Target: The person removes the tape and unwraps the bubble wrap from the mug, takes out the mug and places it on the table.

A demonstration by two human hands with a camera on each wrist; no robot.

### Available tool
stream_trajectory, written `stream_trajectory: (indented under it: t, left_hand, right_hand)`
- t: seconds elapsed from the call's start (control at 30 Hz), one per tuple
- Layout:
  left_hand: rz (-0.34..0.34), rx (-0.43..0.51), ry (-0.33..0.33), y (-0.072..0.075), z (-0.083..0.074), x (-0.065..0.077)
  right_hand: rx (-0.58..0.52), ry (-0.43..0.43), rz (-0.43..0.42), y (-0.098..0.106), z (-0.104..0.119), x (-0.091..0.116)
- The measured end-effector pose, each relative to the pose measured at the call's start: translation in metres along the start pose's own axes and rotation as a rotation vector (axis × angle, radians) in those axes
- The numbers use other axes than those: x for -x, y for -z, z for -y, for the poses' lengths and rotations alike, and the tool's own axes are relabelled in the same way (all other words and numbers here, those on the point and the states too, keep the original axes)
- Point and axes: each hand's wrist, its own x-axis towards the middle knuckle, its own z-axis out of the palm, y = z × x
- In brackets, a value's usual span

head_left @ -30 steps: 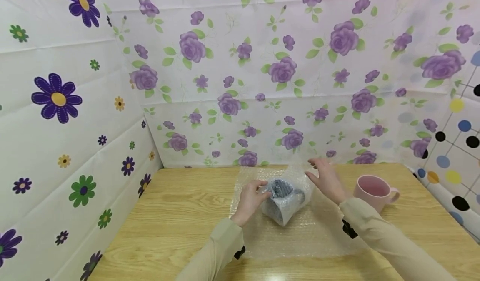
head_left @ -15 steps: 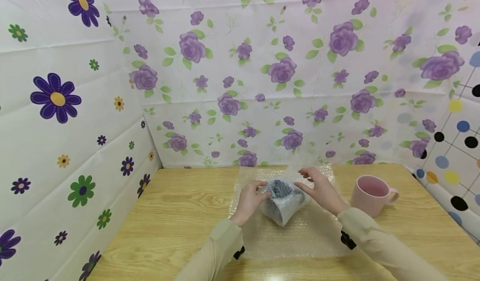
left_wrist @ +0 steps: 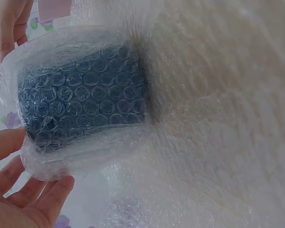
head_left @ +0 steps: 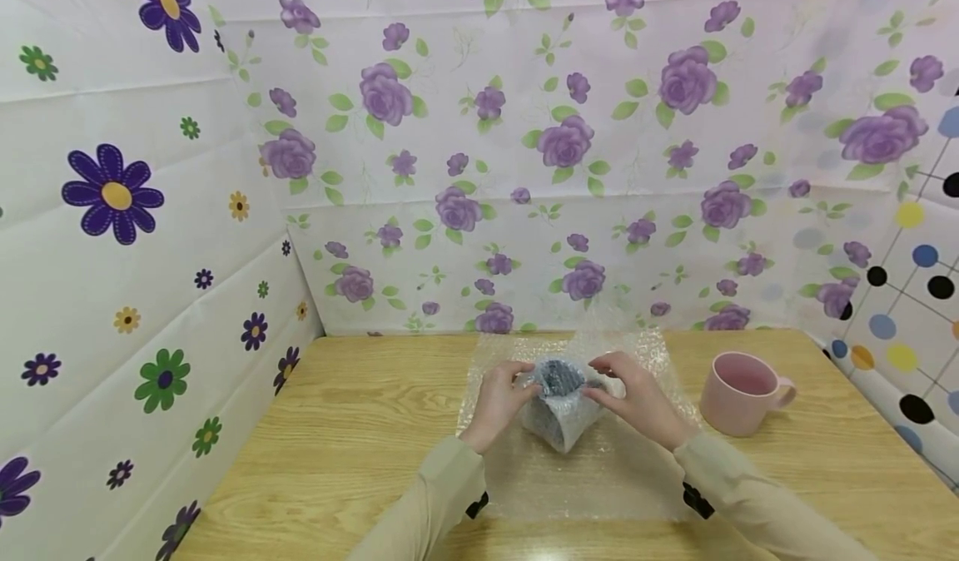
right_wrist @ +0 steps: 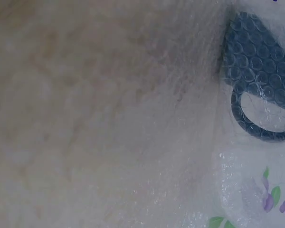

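A blue mug (left_wrist: 85, 90) stands upright in a wrap of clear bubble wrap, its handle (right_wrist: 237, 105) visible through the plastic in the right wrist view. My left hand (head_left: 493, 403) grips the wrap at the left of the mug's rim, thumb and fingers bent around its edge. On the opposite side, my right hand (head_left: 638, 396) pinches the wrap near the rim, thumb in front and fingers behind. Under the mug lies a bubble wrap sheet (head_left: 592, 486), spread flat over the table.
A pink mug (head_left: 737, 407) stands unwrapped on the wooden table (head_left: 352, 444), to the right of my right hand, handle pointing right. Flower-printed cloth (head_left: 419, 253) hangs along the table's back edge, with more patterned cloth at both sides.
My right hand has come down and left from behind the wrapped mug to its right rim, pressing the loose wrap there inward. My left hand has stayed in place.
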Motion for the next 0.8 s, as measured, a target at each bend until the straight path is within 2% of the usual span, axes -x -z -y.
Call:
stream_trajectory:
  t: [0.2, 0.47, 0.7, 0.8]
  left_hand:
    - [0.000, -0.004, -0.004, 0.000, -0.001, 0.000]
    - [0.003, -0.018, -0.011, -0.001, -0.002, 0.000]
    - [0.011, -0.007, -0.006, 0.000, 0.000, 0.001]
    - [0.022, -0.015, -0.029, 0.000, 0.002, 0.002]
  right_hand:
    - [-0.009, 0.029, -0.016, -0.002, 0.002, 0.004]
    - [0.055, 0.022, -0.011, -0.004, 0.003, 0.011]
    - [0.080, 0.055, -0.012, -0.006, 0.005, 0.010]
    - [0.080, 0.059, -0.009, -0.007, 0.005, 0.010]
